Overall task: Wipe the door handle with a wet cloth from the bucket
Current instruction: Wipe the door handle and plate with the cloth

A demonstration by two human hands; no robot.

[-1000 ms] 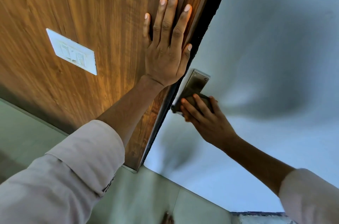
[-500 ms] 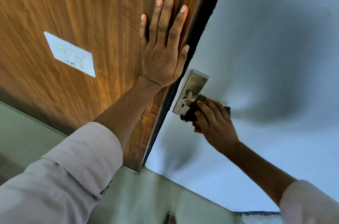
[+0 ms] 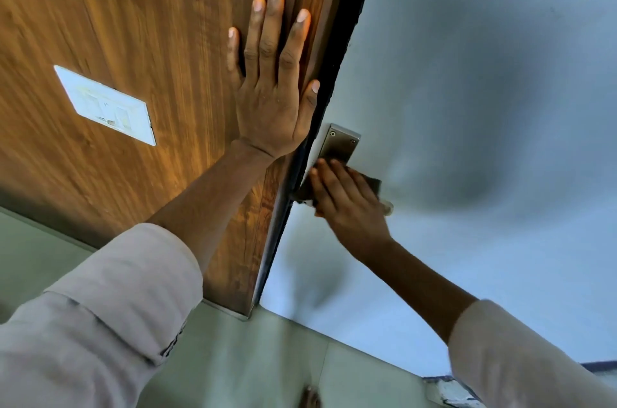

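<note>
You're mid-wipe: right hand [image 3: 347, 204], fingers together, presses the dark wet cloth [image 3: 369, 182] over the lever of the brushed-steel door handle [image 3: 339, 145], left hand [image 3: 272, 97] splayed flat on the brown wood-grain panel [image 3: 150, 23]; upper plate looks unwiped, bucket out of view.

A white switch plate [image 3: 106, 106] is set in the wood-grain wall panel [image 3: 140, 23], left of its dark edge strip [image 3: 337, 50]. Pale green floor tiles [image 3: 253, 364] lie below the panel.

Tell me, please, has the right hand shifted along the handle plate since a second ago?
Yes. The right hand with the cloth slid away, then back up over the metal backplate.
</note>
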